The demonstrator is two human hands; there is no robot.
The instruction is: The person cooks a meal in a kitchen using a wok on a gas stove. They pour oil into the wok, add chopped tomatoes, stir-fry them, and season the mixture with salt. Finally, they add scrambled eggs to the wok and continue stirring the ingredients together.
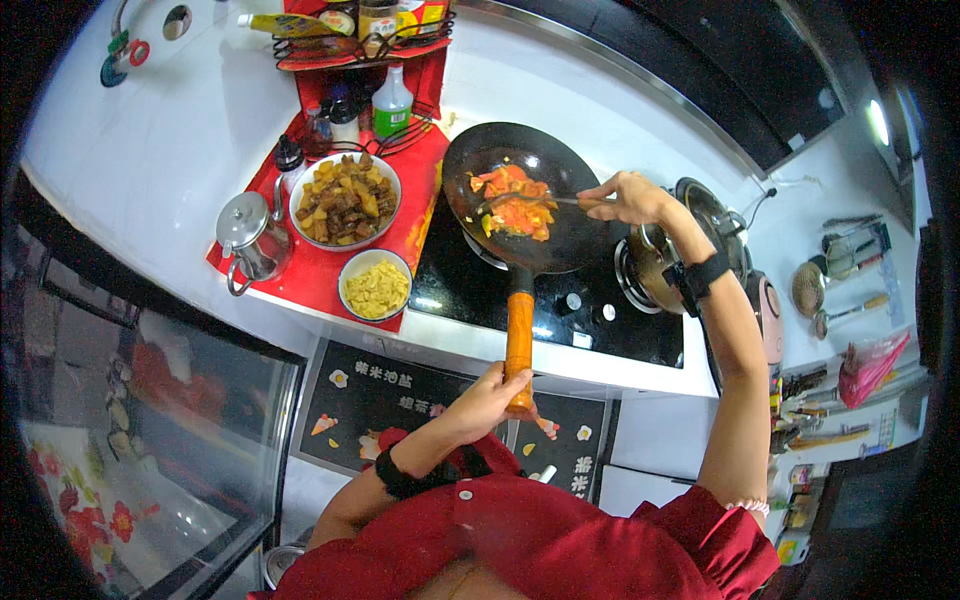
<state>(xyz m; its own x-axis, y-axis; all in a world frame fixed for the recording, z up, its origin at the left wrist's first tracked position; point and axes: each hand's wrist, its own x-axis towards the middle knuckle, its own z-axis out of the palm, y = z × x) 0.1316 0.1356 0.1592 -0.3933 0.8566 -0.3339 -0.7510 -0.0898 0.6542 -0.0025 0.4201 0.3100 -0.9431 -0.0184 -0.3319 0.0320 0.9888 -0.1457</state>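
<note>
My left hand (486,403) is closed round the orange wooden handle (519,337) of a black wok (581,165) over the glass-topped gas stove (457,292). With my right hand (628,199) I grip the handle end of a spatula (525,196), whose far end lies in the food. Red-orange pieces, probably tomato (517,206), lie in the wok with some small yellow-green bits. Left of the stove, a white bowl (395,180) holds browned chunks, and a smaller bowl (409,289) below it holds pale yellow pieces.
A steel pot with a spout (259,244) stands left of the bowls on the red mat (300,289). Behind them are a green-and-clear spray bottle (392,105) and a rack (360,52) of condiments. A lidded pot (652,259) sits on the right burner; utensils (855,304) hang beyond.
</note>
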